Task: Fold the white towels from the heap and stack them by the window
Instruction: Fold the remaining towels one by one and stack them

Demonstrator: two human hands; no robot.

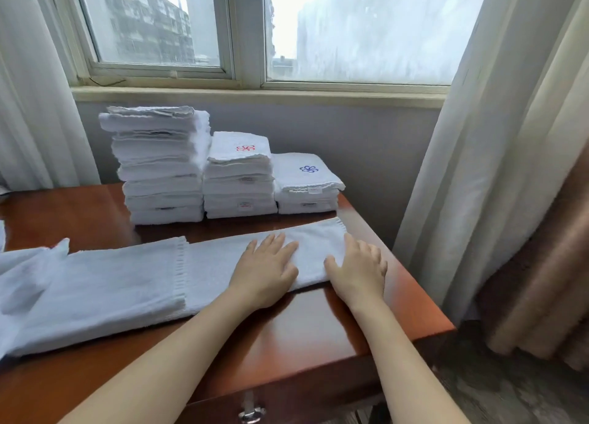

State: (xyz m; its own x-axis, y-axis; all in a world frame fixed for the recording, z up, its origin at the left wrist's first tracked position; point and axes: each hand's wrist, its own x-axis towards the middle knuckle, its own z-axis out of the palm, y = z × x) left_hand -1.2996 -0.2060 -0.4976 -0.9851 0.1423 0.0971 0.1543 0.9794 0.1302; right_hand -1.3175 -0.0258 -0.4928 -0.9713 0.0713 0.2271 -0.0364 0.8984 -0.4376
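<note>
A long white towel (210,264) lies folded lengthwise across the wooden table (302,324). Its left part is doubled over, with a fringed edge on top. My left hand (267,270) rests flat on the towel's right part, fingers spread. My right hand (360,267) lies flat at the towel's right end, half on the cloth and half on the table. Three stacks of folded white towels stand under the window: a tall one (162,165), a middle one (239,178) with a red emblem, and a low one (306,184) with a blue emblem.
More loose white towel cloth (28,264) lies at the table's left edge. Curtains hang at the left (35,104) and right (497,136). The table's right edge and front corner are close to my right hand. A drawer handle (251,414) shows below.
</note>
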